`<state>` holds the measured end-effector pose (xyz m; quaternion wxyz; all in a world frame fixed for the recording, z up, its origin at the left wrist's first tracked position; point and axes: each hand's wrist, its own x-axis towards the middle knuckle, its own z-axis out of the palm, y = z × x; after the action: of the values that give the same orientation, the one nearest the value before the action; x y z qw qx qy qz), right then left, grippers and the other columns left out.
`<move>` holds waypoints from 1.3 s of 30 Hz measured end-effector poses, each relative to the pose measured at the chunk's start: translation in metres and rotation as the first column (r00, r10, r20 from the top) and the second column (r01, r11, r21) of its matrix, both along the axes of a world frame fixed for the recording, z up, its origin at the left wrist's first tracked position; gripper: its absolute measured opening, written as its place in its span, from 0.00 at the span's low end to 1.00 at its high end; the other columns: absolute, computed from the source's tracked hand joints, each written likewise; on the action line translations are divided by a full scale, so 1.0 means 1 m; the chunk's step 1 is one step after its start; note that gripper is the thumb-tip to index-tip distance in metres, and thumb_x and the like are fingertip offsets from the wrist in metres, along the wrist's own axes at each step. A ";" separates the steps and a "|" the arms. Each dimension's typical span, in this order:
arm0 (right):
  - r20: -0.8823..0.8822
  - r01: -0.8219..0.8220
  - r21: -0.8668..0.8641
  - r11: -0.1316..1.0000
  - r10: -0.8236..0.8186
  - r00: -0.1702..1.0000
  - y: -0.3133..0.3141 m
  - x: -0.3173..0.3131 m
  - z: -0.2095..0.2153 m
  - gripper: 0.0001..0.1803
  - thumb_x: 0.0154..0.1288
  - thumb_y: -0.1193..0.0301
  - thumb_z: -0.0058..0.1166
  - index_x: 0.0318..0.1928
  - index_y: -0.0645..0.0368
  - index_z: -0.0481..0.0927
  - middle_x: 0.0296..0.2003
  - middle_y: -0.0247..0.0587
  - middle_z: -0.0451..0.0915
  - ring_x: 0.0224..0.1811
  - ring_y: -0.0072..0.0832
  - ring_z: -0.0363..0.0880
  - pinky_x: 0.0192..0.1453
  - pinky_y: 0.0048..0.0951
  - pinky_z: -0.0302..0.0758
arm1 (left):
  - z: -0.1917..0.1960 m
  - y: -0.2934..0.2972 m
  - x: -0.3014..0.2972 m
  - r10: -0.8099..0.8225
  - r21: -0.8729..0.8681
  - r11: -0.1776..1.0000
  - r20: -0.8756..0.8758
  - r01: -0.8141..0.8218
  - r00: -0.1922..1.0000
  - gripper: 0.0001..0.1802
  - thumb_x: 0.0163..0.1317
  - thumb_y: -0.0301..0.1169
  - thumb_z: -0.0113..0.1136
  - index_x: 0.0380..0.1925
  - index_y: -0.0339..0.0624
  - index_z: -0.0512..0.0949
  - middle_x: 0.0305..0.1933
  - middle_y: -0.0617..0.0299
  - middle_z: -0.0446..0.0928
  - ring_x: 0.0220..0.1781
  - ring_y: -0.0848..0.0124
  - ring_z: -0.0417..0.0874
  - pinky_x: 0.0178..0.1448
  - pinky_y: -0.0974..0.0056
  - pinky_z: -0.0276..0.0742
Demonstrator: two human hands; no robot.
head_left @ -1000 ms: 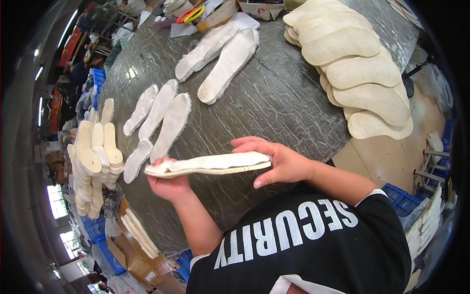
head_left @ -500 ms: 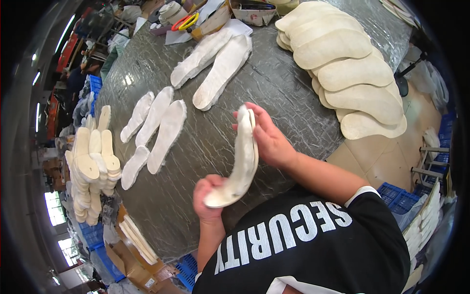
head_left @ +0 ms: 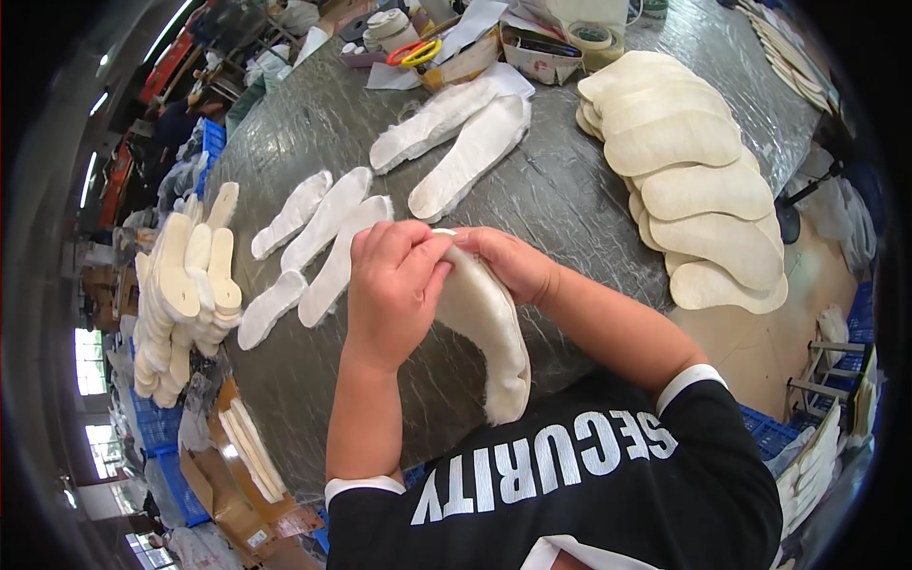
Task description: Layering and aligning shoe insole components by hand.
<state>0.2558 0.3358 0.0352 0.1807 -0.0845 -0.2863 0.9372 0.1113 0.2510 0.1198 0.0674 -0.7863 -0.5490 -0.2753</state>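
Both hands hold one white fleecy insole (head_left: 484, 328) upright over the near edge of the grey table (head_left: 570, 199). My left hand (head_left: 394, 285) pinches its far end from the left with fingers closed on it. My right hand (head_left: 513, 264) grips the same end from the right. The insole's near end hangs down toward my chest. Several white fleecy insoles (head_left: 323, 242) lie in a row just left of my hands.
A fanned stack of cream flat insoles (head_left: 693, 180) runs along the table's right side. Two larger fleecy insoles (head_left: 456, 133) lie further back. Tape rolls, scissors and boxes (head_left: 446, 47) sit at the far edge. Stacked insoles (head_left: 185, 285) stand at the left.
The insole was held flat and sideways, then turned lengthwise toward me. My left hand has moved up from its near end to the far end beside my right hand.
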 end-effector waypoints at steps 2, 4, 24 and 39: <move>-0.002 -0.010 0.025 1.000 0.010 1.000 0.004 -0.001 -0.005 0.18 0.74 0.63 0.43 0.55 0.62 0.76 0.45 0.43 0.82 0.43 0.28 0.84 0.46 0.31 0.82 | -0.003 0.000 -0.003 0.003 0.006 1.000 0.004 -0.003 1.000 0.14 0.45 0.22 0.69 0.35 0.42 0.80 0.43 0.64 0.79 0.47 0.61 0.78 0.53 0.57 0.69; 0.065 -0.016 0.071 0.997 0.011 0.998 0.005 -0.005 -0.007 0.14 0.76 0.66 0.45 0.51 0.62 0.78 0.40 0.39 0.82 0.37 0.22 0.83 0.38 0.24 0.81 | -0.004 -0.002 -0.003 -0.059 0.012 0.998 0.001 0.059 0.998 0.14 0.44 0.18 0.68 0.31 0.42 0.76 0.39 0.61 0.80 0.44 0.58 0.79 0.51 0.57 0.69; 0.485 -0.400 0.874 0.276 -0.548 0.682 -0.002 -0.061 -0.046 0.11 0.69 0.70 0.47 0.44 0.61 0.80 0.39 0.59 0.83 0.46 0.55 0.81 0.50 0.50 0.76 | -0.031 -0.139 0.042 -0.282 -0.297 0.903 0.136 0.311 0.950 0.07 0.47 0.24 0.59 0.24 0.39 0.70 0.30 0.57 0.73 0.32 0.63 0.75 0.32 0.62 0.76; 0.483 -0.506 0.710 0.491 0.184 0.856 -0.035 -0.086 -0.041 0.33 0.78 0.45 0.33 0.52 0.57 0.84 0.45 0.47 0.84 0.48 0.36 0.82 0.57 0.40 0.76 | -0.004 -0.161 0.025 0.111 -0.239 0.971 0.435 -0.004 0.893 0.12 0.51 0.15 0.64 0.38 0.32 0.80 0.32 0.55 0.77 0.29 0.63 0.76 0.33 0.65 0.73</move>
<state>0.1700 0.3010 -0.0055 -0.0491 -0.0929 -0.7234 0.6824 0.1366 0.0900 0.1155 -0.1442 -0.6880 -0.6014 -0.3798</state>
